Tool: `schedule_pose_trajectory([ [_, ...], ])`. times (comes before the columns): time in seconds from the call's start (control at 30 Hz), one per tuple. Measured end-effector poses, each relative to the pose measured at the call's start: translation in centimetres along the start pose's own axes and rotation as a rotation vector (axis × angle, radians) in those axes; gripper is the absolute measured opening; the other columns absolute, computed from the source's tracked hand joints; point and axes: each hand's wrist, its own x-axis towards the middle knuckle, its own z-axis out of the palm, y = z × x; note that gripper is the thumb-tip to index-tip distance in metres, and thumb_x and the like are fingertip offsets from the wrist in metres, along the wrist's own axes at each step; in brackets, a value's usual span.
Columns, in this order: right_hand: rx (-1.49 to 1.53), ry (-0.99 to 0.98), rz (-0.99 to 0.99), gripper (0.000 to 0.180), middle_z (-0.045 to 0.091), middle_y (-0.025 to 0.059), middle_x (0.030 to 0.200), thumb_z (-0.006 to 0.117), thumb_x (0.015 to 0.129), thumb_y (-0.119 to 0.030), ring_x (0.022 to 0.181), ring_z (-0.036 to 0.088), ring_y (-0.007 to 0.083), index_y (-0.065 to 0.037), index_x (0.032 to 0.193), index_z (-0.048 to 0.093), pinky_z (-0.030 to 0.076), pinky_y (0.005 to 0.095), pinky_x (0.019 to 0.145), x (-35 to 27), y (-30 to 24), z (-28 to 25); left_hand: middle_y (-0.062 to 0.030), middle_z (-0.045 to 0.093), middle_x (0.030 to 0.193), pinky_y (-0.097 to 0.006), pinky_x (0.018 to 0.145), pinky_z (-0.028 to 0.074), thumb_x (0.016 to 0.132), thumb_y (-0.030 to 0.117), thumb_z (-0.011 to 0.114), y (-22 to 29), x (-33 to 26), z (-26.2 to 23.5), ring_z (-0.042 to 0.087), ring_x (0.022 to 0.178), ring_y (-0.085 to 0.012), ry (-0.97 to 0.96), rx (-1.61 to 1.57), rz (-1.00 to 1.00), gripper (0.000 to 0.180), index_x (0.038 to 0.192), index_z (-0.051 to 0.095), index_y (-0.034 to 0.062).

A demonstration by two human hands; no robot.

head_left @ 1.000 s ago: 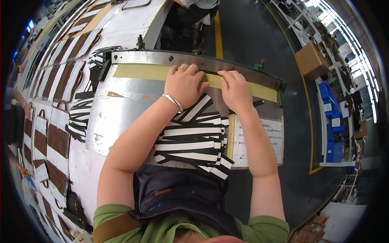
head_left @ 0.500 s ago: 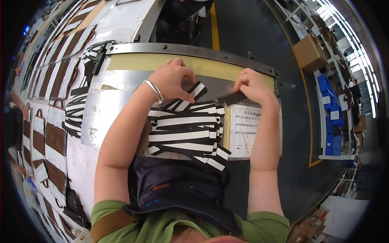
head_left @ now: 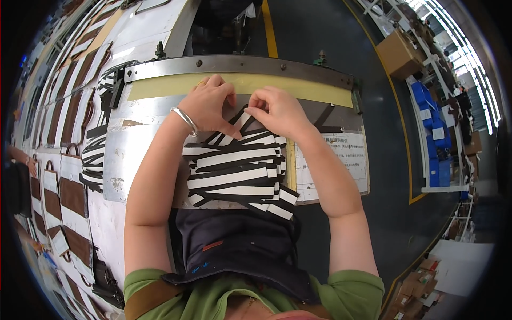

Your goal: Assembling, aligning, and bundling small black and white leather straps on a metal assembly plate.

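A layered pile of black-and-white strips (head_left: 234, 173) lies on the metal plate in front of me. My left hand (head_left: 212, 106), wearing a bangle and a ring, is at the pile's far side. Its thumb and fingers are spread apart, the thumb resting on the topmost strips. Beside it, my right hand (head_left: 280, 112) pinches the far end of a slanted black-and-white strip (head_left: 245, 121) between thumb and fingers. Right of that hand, a dark strip (head_left: 326, 114) lies slanted on the plate.
A metal bar (head_left: 240, 64) with bolts runs along the plate's far edge, above a yellow band (head_left: 293, 89). A printed sheet (head_left: 333, 165) is fixed at the right. More striped strips (head_left: 95, 152) and brown-and-white bag panels (head_left: 74, 186) lie leftward. Shelves with blue bins (head_left: 426, 117) stand far right.
My right hand has moved left from the plate's right side, leaving a dark strip there, and now grips the end of a strip by my left hand. My left hand stays near the pile.
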Motion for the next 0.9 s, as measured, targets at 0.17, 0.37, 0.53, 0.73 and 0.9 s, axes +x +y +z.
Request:
schedule_pose_trajectory([
  [0.17, -0.046, 0.107, 0.005, 0.016, 0.062, 0.0052, 0.094, 0.070, 0.085, -0.026, 0.085, 0.062, 0.0243, -0.010, 0.087, 0.066, 0.050, 0.0376, 0.072, -0.1, -0.3, 0.4, -0.0095, 0.053, 0.111, -0.040, 0.099, 0.040, 0.046, 0.046, 0.092, 0.2, -0.2, -0.2, 0.050, 0.113, -0.0321, -0.028, 0.024, -0.020, 0.077, 0.105, 0.057, 0.0119],
  [0.37, -0.058, 0.123, 0.045, 0.016, 0.059, 0.0060, 0.093, 0.067, 0.088, -0.025, 0.088, 0.061, 0.0262, -0.009, 0.086, 0.064, 0.049, 0.0379, 0.075, 0.2, 0.7, 0.3, -0.0127, 0.049, 0.125, -0.043, 0.105, 0.037, 0.042, 0.034, 0.093, 1.1, -0.7, -1.0, 0.045, 0.123, -0.0366, -0.095, 0.112, -0.098, 0.108, 0.135, 0.042, 0.0185],
  [0.53, -0.078, 0.325, 0.052, 0.018, 0.058, 0.0092, 0.094, 0.064, 0.092, -0.022, 0.076, 0.062, 0.0237, -0.005, 0.087, 0.060, 0.049, 0.0347, 0.070, 0.9, 2.8, 0.3, -0.0136, 0.047, 0.132, -0.044, 0.108, 0.035, 0.038, 0.031, 0.092, 0.4, -1.4, -3.0, 0.043, 0.128, -0.0373, -0.171, 0.259, -0.217, 0.129, 0.150, 0.027, 0.0260],
  [0.73, -0.231, 0.431, 0.298, 0.016, 0.060, 0.0080, 0.101, 0.061, 0.092, -0.026, 0.090, 0.061, 0.0302, -0.010, 0.093, 0.060, 0.049, 0.0425, 0.075, 1.8, 4.7, -1.1, -0.0087, 0.056, 0.126, -0.046, 0.101, 0.040, 0.080, 0.031, 0.072, -1.9, 0.0, -2.0, 0.054, 0.119, -0.0292, 0.350, 0.038, 0.032, 0.051, 0.128, 0.058, 0.0173],
  [0.9, -0.350, 0.552, -0.088, 0.018, 0.060, 0.0061, 0.105, 0.062, 0.090, -0.024, 0.100, 0.058, 0.0272, -0.011, 0.102, 0.064, 0.047, 0.0411, 0.083, 1.5, 4.1, -0.1, -0.0040, 0.059, 0.127, -0.042, 0.097, 0.040, 0.087, 0.043, 0.064, 0.8, 0.5, 2.8, 0.056, 0.116, -0.0250, 0.260, 0.254, 0.119, 0.048, 0.127, 0.058, 0.0168],
])
